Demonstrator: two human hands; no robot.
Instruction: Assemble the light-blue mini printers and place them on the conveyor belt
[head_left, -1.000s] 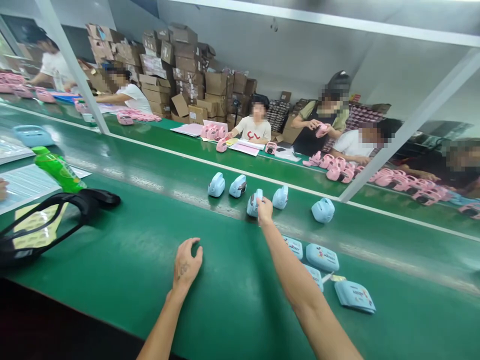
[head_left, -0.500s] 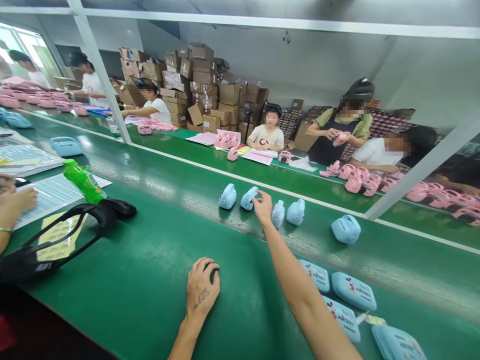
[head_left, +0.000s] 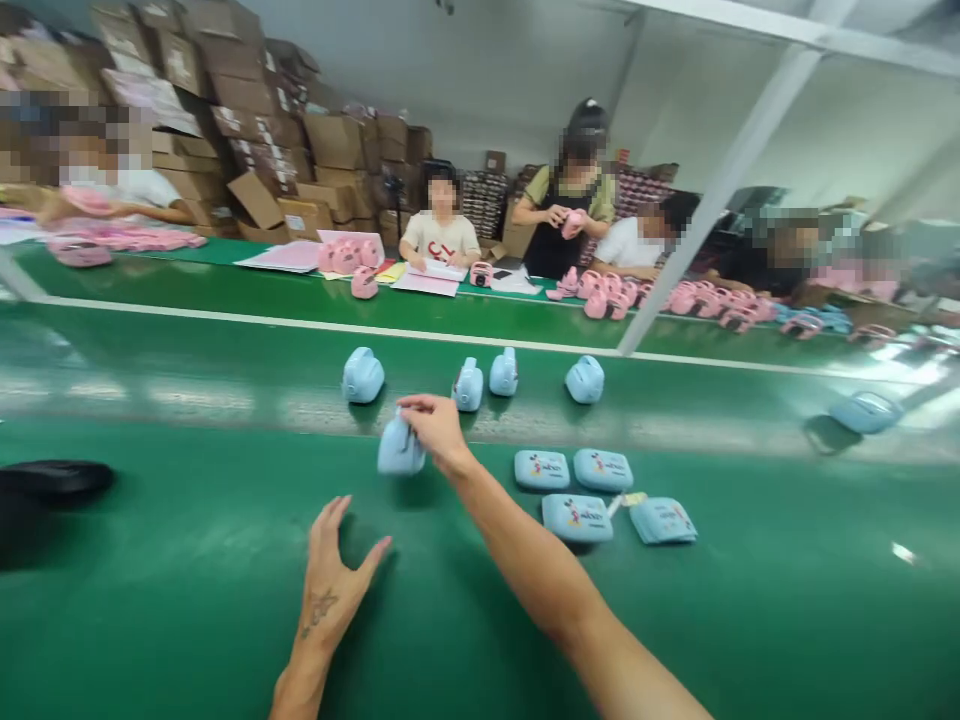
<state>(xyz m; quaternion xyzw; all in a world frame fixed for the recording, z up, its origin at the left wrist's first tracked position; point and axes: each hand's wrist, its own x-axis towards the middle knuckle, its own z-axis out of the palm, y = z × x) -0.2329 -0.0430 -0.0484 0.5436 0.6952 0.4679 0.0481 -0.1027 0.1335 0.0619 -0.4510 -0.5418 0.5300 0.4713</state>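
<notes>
A light blue case with a carry handle (head_left: 400,446) hangs from my right hand (head_left: 435,425), whose fingers are closed on its top. Below and to the left of it, my left hand (head_left: 334,565) is open over the green table, thumb and fingers spread apart with nothing between them. Several similar blue cases stand behind on the belt, among them one at the left (head_left: 363,377) and one at the right (head_left: 585,380). Right of my right forearm lie flat blue pieces with a printed mouse cartoon, such as a front one (head_left: 577,518).
A black strapped item (head_left: 60,485) lies at the left edge. A white post (head_left: 712,190) rises beyond the belt. Across it, several people sit or stand by pink cases (head_left: 604,297), with stacked cardboard boxes (head_left: 337,150) behind. Another blue case (head_left: 866,411) is far right.
My right hand has lifted a blue case off the belt and brought it nearer. My left hand has spread its fingers wider. The view has turned right.
</notes>
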